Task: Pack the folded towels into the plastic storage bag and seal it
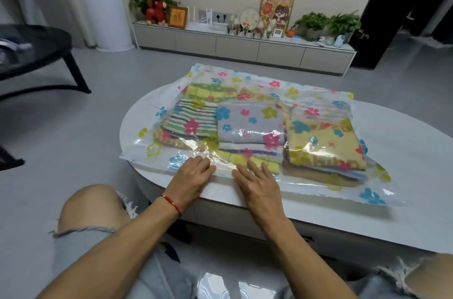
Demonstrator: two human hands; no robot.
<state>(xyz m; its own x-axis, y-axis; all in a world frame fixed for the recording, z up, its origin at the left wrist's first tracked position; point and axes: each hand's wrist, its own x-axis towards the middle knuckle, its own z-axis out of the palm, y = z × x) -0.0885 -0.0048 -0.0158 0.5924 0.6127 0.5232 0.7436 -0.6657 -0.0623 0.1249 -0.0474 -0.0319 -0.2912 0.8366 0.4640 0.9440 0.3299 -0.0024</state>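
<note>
A clear plastic storage bag (pixel 274 84) printed with coloured flowers lies flat on the white oval table (pixel 404 213). Inside it sit several folded towels: a striped one (pixel 188 119) at the left, a grey one (pixel 247 124) in the middle, a yellow patterned one (pixel 323 144) at the right. My left hand (pixel 192 176) rests palm down on the bag's near edge, fingers slightly curled. My right hand (pixel 257 182) lies flat beside it with fingers spread, pressing the same near edge. Neither hand grips anything.
A black round table (pixel 31 53) stands at the far left. A low cabinet (pixel 240 46) with plants, frames and ornaments runs along the back wall. My bare knees show below the table's front edge.
</note>
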